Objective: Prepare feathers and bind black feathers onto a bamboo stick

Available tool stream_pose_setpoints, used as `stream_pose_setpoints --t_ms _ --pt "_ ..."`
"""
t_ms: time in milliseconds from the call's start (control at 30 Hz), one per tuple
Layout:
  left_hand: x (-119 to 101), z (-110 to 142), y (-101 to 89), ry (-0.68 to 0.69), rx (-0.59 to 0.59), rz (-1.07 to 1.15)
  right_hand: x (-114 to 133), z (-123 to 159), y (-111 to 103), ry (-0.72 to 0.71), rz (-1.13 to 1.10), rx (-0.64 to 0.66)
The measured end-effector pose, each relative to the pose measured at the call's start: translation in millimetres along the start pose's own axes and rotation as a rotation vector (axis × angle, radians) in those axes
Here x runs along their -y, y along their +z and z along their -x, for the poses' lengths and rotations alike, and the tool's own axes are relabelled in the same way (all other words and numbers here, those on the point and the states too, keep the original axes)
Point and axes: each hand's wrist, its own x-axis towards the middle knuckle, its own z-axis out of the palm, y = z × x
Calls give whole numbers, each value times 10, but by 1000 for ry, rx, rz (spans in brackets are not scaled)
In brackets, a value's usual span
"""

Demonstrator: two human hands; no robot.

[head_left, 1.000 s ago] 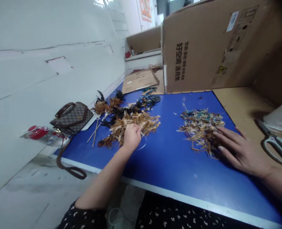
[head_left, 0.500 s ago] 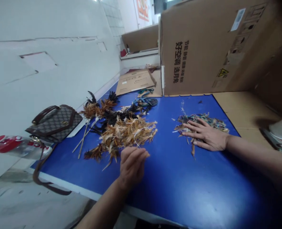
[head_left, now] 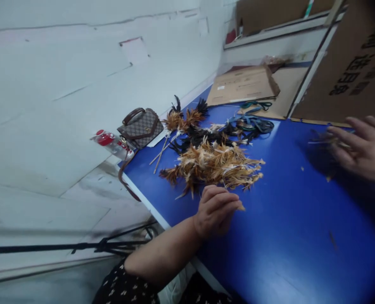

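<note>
My left hand point(head_left: 218, 211) is closed in front of the feather pile, its fingers pinched together. A small tan piece point(head_left: 242, 208), like a feather end, pokes out at the fingertips; the rest is hidden. Beside it lies the pile of golden-brown feather bunches point(head_left: 217, 164), with black feathers point(head_left: 197, 139) behind. At the right edge, my blurred right hand point(head_left: 363, 147) has a clump of feather scraps and threads point(head_left: 322, 141) between thumb and fingers, over a dark shadow on the blue table point(head_left: 285, 219).
Two feather-topped sticks point(head_left: 161, 154) cross near a patterned handbag point(head_left: 143, 128) and a red-capped bottle point(head_left: 110, 141) at the left. Dark cords point(head_left: 254, 123) lie beyond the pile. Flat cardboard point(head_left: 243, 86) and a large box point(head_left: 342, 80) stand at the back. Stray bits dot the table.
The view has swung right. My right hand, spread flat on the scraps before, has gathered them into a clump. My left hand stays pinched near the feather pile.
</note>
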Motion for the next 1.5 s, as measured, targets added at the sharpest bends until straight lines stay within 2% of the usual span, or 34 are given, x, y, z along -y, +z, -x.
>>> stream_pose_setpoints --t_ms 100,167,267,333,400,467,567,733,833,900,967,1033,1200,1333,1400,1500 --pt "-4 -18 -21 -16 -32 -18 901 29 -117 -284 -111 112" --pt "-10 -37 -28 -10 -48 -23 1568 23 -146 -362 -205 216" --pt "-17 -58 -37 24 -43 -15 2333 -44 -26 -294 -282 302" --pt "-20 -68 -51 54 -31 -5 2586 -101 101 -219 -336 341" --pt "-21 -77 -71 76 -25 -3 2667 -130 162 -206 -323 355" --pt "-27 -84 -87 96 -56 -8 2676 -102 92 -199 -300 344" --pt "-60 -87 -91 88 -92 -36 2741 71 -246 -204 -273 303" --pt "-164 -73 -68 113 -48 -23 2969 623 -925 -273 -399 283" --pt "-207 -79 -78 121 -79 -37 3038 968 -1183 -249 -508 337" --pt "-213 -97 -100 103 -130 -44 3063 1131 -1259 -262 -592 414" --pt "-197 -124 -131 81 -199 -63 3095 1197 -1244 -266 -610 474" --pt "-164 -152 -169 62 -262 -94 3159 1147 -1132 -223 -564 503" --pt "-73 -171 -261 34 -327 -189 3477 661 -564 21 -290 630" --pt "5 -146 -266 75 -320 -223 3658 357 -155 73 -254 662" --pt "37 -129 -248 82 -318 -205 3695 354 -97 78 -278 672" --pt "52 -89 -212 104 -289 -130 3695 515 -235 78 -352 652"
